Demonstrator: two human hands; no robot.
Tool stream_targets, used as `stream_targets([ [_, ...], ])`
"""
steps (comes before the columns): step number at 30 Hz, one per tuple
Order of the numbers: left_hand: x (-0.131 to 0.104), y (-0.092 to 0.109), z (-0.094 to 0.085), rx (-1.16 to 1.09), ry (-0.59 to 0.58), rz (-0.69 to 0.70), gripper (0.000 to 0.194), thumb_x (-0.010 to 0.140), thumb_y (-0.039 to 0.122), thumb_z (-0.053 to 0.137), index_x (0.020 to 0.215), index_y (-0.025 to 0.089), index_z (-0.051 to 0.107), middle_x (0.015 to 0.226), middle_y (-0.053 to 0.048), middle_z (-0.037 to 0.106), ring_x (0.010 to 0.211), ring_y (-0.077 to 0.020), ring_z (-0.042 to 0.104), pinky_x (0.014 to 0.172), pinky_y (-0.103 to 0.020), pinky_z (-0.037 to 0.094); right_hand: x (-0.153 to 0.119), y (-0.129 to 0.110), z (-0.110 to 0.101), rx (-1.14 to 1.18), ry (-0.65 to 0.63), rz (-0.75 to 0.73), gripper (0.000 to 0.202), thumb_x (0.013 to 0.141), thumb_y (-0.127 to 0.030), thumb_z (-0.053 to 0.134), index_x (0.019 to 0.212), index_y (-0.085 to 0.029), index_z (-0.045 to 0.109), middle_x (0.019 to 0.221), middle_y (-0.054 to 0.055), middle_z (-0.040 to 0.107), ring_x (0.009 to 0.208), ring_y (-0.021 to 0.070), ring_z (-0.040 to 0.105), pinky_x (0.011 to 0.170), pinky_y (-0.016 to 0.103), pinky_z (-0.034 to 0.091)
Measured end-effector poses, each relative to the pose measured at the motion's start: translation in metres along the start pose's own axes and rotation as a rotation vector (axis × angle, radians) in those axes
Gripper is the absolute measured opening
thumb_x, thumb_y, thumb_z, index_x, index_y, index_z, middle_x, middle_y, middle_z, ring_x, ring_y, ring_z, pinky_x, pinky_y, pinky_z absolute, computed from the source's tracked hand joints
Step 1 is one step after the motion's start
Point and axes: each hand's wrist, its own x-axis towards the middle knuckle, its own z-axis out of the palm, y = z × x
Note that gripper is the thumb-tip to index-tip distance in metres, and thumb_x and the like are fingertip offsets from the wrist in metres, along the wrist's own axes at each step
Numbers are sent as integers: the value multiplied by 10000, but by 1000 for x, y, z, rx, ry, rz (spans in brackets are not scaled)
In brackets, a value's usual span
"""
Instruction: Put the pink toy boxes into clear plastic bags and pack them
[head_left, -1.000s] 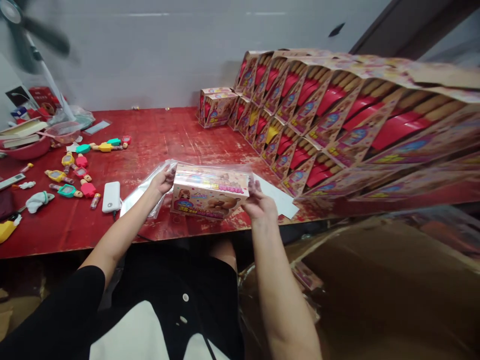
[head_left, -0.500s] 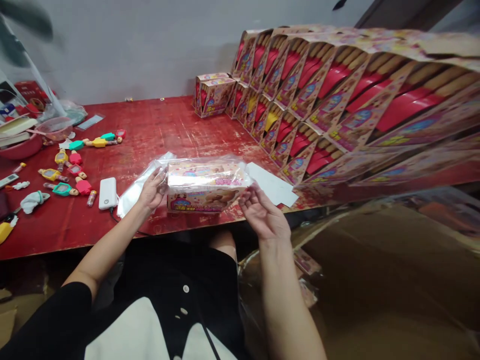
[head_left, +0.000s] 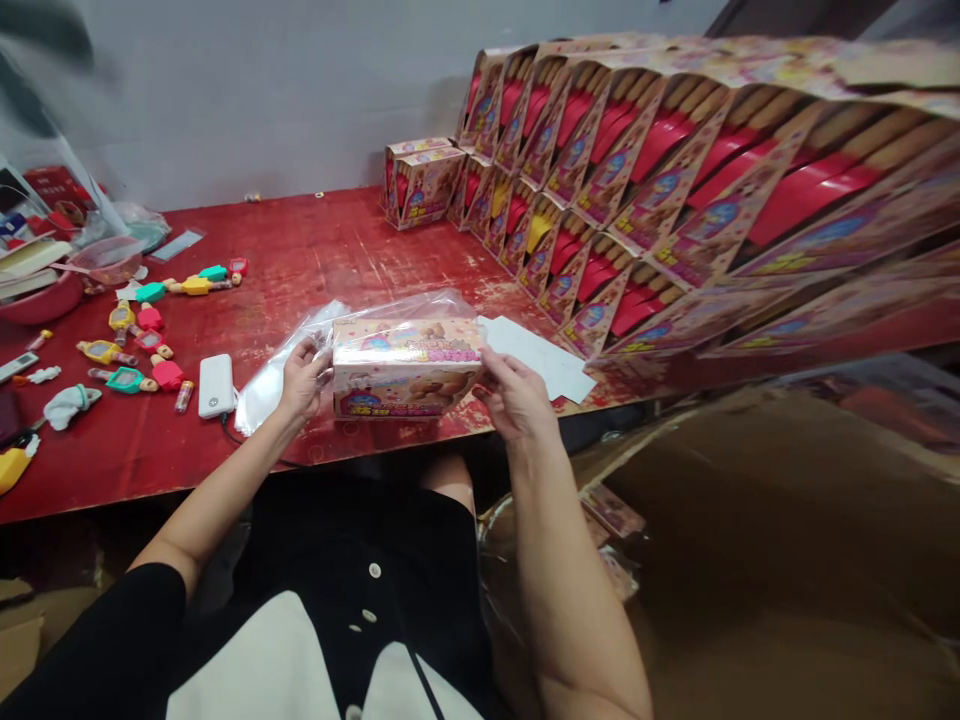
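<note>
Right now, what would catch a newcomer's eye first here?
The long stack of pink toy boxes with red insides, banked along the right of the red table. Next, the single toy box at the near edge, held in clear plastic between the left hand and right hand.

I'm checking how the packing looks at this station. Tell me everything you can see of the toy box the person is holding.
The toy box is a pink printed carton showing a teddy bear and bright lettering. It lies lengthwise at the near edge of the red table, inside a clear plastic bag that trails off to its left. The left hand grips its left end and the right hand its right end.
</note>
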Motion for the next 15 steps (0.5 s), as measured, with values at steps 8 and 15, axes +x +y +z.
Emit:
stream_targets([
  [8,-13,5,4,-136,-66,-46,322,826,197,758,1133,207,659,1097,-15,738,772,-62,669,688,-165,502,-22,20,-14,-179,153,-455,263,731,-354,865,687,-180,672,673,-30,629,650,70,522,598,162,427],
  [15,-13,12,-4,-90,-28,-66,413,711,-17,733,1065,192,686,982,8,739,692,-46,667,596,-125,511,-23,36,-14,-99,-17,-26,423,644,-412,928,620,-168,584,577,-68,535,547,51,435,505,157,342],
])
